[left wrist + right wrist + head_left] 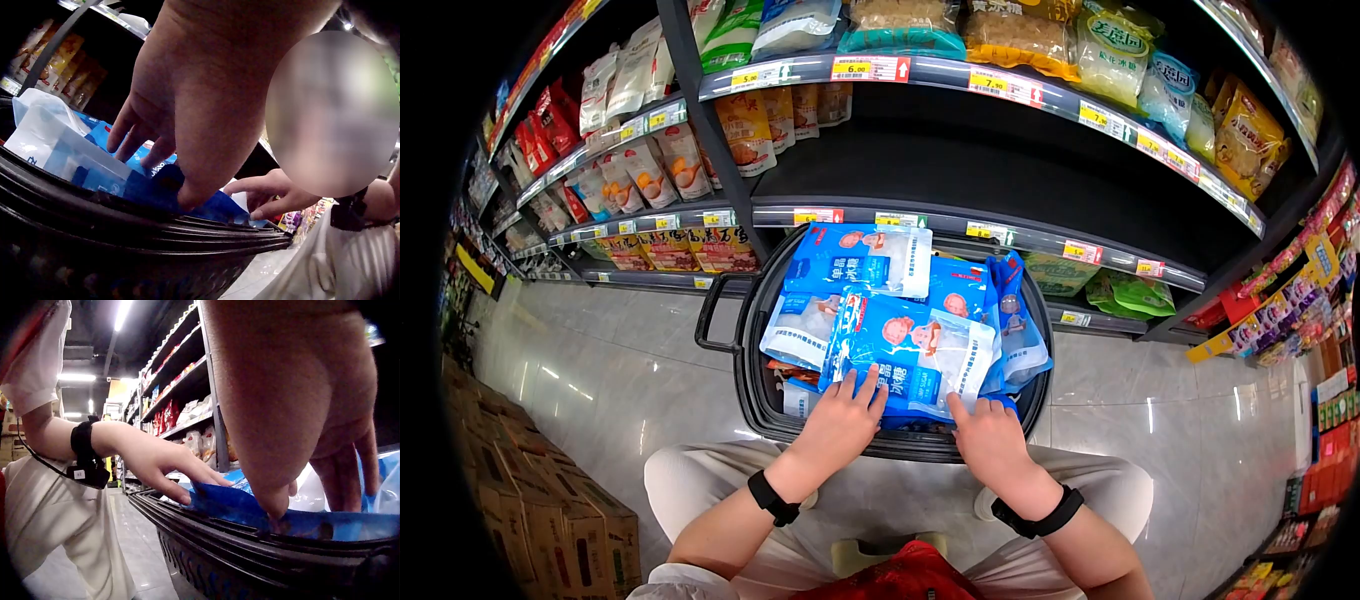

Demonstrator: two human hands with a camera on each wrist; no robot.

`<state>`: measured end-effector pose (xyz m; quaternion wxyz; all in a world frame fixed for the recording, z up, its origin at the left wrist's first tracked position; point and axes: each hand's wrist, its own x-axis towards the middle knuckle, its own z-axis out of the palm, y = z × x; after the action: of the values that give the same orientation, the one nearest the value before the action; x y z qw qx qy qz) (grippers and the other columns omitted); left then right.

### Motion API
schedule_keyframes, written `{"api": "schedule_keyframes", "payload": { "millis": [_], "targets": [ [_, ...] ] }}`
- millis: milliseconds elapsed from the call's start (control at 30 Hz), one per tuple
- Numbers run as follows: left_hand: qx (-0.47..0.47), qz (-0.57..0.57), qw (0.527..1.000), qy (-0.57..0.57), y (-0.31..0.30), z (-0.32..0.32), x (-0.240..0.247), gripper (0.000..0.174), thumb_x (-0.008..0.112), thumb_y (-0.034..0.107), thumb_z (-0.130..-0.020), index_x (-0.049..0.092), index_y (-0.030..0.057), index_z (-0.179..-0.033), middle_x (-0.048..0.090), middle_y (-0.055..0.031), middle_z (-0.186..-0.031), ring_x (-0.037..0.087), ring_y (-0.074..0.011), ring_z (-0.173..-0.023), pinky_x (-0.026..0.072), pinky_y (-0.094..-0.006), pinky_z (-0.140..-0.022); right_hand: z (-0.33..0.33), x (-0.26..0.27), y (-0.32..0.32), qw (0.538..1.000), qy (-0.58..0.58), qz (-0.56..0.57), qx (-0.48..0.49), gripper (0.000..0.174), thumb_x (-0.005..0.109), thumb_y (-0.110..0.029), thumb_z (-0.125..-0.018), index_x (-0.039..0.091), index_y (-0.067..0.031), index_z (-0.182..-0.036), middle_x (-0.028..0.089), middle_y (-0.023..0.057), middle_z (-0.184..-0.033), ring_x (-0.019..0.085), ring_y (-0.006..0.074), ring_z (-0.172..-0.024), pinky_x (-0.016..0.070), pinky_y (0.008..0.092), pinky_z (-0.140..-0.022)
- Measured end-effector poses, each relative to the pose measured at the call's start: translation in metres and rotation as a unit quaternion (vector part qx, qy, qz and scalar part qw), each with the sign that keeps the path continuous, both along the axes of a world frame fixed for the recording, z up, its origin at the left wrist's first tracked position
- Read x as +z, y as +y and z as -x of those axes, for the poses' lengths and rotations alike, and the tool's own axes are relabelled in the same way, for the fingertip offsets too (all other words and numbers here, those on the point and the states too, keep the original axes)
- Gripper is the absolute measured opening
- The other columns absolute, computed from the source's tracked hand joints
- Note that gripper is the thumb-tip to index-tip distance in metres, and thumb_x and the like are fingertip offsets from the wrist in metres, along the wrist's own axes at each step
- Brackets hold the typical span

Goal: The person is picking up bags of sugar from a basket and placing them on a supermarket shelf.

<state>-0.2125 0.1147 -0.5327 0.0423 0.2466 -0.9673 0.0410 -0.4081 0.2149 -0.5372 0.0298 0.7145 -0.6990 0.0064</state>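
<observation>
A blue-and-white bag of rock sugar [910, 350] lies on top of several similar bags in a black shopping basket [745, 390]. My left hand [837, 422] rests spread fingers on the bag's near left part, its thumb at the near edge. At the near right corner, my right hand [992, 440] touches the bag with a straight index finger; its other fingers reach down inside the rim. In the right wrist view, the right thumb is at the blue edge [240, 509] just above the basket rim. Another rock sugar bag [855, 258] lies flat behind the top one.
Behind the basket stands a shelf [1000, 180] with a dark bare stretch and price tags on its edge. Bagged goods [1020, 35] fill the level above. Cartons [540, 490] stand at the left, and the basket handle [715, 315] sticks out leftward.
</observation>
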Motion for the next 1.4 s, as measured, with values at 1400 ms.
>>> {"api": "schedule_keyframes", "payload": {
  "millis": [1400],
  "targets": [
    [-0.437,-0.659,0.383,0.478,0.057,-0.006,0.185,0.052,0.048,0.015,-0.081,0.029,-0.0004,-0.127,0.053,-0.0185,-0.109,0.049,-0.0322,-0.102,0.0390,-0.0413,-0.087,-0.004,-0.006,0.006,1.000,-0.005,0.001,-0.008,0.055,0.064,-0.017,-0.066,0.042,-0.0077,-0.117,0.049,0.0132,-0.084,0.051,0.0267,-0.078,0.0430,0.0359,-0.063]
  ]
}}
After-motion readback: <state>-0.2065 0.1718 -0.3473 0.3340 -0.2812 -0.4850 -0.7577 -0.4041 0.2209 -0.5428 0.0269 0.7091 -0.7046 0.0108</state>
